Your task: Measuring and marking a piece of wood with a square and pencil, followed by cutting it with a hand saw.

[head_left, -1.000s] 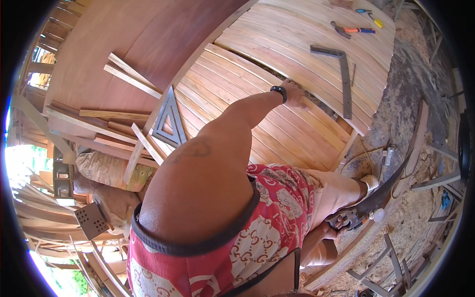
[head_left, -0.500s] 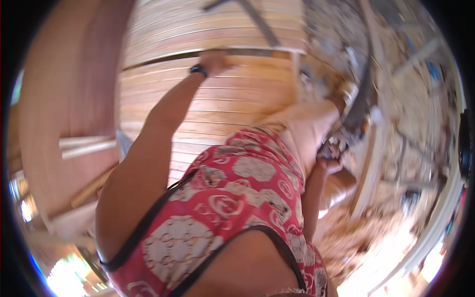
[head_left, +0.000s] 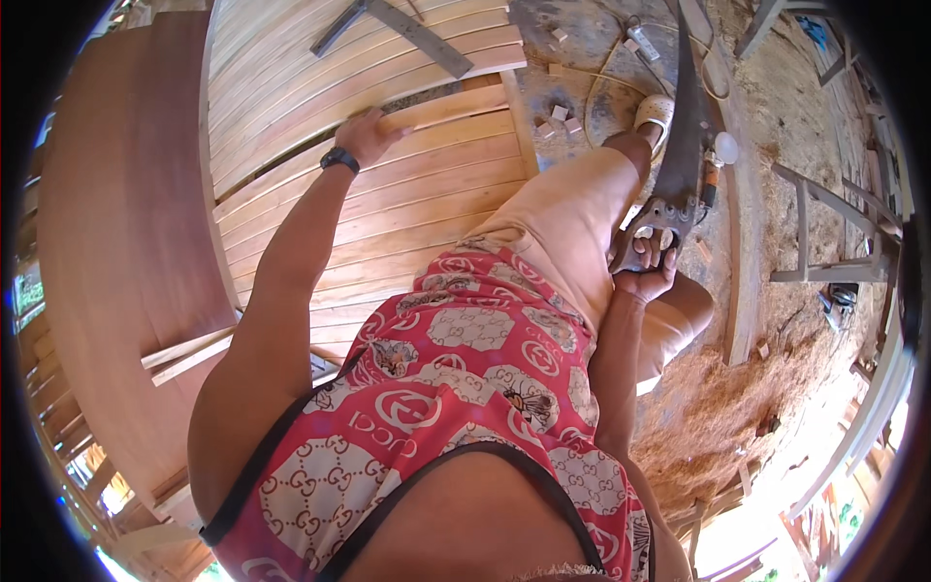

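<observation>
My left hand (head_left: pixel 367 138), with a dark watch on its wrist, lies on the slatted wooden panel (head_left: pixel 388 209). It rests at the slat beside a long dark gap, thumb stretched out to the right; its fingertips are partly hidden. On the right, my right hand (head_left: pixel 648 279) is closed round the handle of a handsaw (head_left: pixel 679 160). The saw's dark blade points up and away, beside my right leg. Ahead of my left hand, a metal try square (head_left: pixel 419 37) lies across the far slats.
A large brown board (head_left: pixel 116 194) stands along the left, with narrow wood strips (head_left: pixel 189 354) near it. Small wood blocks (head_left: pixel 560 114), a cable (head_left: pixel 592 92) and a long timber (head_left: pixel 742 262) lie on the ground at right. Beyond is a wooden trestle (head_left: pixel 824 228).
The view has turned, so the panel and both hands sit further left or higher in it, and the blur has gone. My left hand stays on the panel; my right keeps the handsaw.
</observation>
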The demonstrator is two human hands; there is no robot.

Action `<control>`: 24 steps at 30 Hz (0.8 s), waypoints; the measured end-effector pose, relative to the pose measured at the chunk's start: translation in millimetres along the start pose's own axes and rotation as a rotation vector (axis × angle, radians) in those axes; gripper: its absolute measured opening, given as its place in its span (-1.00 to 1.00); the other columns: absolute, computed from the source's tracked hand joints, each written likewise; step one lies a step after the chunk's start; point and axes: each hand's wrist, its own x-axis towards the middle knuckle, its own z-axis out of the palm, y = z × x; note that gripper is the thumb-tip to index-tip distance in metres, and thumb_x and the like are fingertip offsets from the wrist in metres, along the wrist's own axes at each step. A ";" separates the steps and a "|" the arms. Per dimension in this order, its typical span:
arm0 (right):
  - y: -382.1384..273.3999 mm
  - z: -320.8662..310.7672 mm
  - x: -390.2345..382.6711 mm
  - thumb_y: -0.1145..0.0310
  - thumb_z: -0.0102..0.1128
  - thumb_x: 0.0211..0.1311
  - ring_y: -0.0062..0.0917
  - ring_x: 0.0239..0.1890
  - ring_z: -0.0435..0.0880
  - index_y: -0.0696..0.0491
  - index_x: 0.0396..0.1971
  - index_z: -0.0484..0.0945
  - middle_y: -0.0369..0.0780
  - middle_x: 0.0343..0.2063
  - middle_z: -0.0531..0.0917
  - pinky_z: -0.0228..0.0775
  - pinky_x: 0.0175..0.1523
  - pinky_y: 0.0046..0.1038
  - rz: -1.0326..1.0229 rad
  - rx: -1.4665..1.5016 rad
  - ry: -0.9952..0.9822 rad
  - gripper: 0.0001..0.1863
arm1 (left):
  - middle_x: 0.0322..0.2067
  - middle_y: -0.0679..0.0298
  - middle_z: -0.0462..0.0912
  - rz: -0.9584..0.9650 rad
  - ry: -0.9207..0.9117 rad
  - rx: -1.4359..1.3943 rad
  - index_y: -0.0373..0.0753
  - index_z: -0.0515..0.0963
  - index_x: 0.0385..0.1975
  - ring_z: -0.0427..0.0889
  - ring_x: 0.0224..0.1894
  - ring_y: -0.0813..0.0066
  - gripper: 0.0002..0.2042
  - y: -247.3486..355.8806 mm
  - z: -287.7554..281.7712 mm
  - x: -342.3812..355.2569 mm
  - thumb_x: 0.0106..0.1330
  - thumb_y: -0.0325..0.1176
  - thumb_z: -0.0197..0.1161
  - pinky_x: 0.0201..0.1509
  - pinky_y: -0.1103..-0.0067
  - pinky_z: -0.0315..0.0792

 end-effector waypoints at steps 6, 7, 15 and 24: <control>0.2 -2.6 1.1 0.30 0.38 0.16 -0.71 -0.61 0.23 0.15 -0.13 0.50 -0.50 -0.71 0.19 0.35 -0.07 -0.48 0.018 -0.070 0.122 -0.64 | -0.17 -0.03 0.73 0.018 -0.010 0.017 -0.26 0.62 -0.19 0.69 -0.05 -0.06 -0.32 4.3 -10.0 -4.0 0.22 0.39 0.25 0.03 0.18 0.55; 0.9 -2.9 1.3 0.30 0.38 0.16 -0.71 -0.61 0.23 0.16 -0.13 0.49 -0.50 -0.71 0.19 0.34 -0.08 -0.50 0.020 -0.009 0.115 -0.63 | -0.17 -0.03 0.73 0.003 -0.010 0.021 -0.26 0.62 -0.19 0.69 -0.05 -0.06 -0.32 4.6 -11.0 -4.9 0.22 0.39 0.25 0.03 0.18 0.55; 3.1 1.7 -1.3 0.31 0.34 0.20 -0.73 -0.60 0.22 0.17 -0.07 0.46 -0.51 -0.70 0.18 0.27 -0.15 -0.52 0.054 -0.022 0.086 -0.61 | -0.17 -0.02 0.73 0.028 -0.026 -0.029 -0.26 0.61 -0.21 0.69 -0.06 -0.08 -0.36 7.7 -8.5 -3.7 0.25 0.34 0.25 0.01 0.17 0.56; -2.0 5.2 -7.0 0.28 0.32 0.23 -0.68 -0.57 0.28 0.20 -0.14 0.45 -0.46 -0.69 0.26 0.24 -0.15 -0.48 0.017 -0.074 0.012 -0.64 | -0.12 -0.08 0.72 0.005 -0.055 0.079 -0.28 0.59 -0.09 0.68 -0.02 -0.08 -0.31 3.6 2.2 1.5 0.24 0.36 0.24 0.08 0.15 0.54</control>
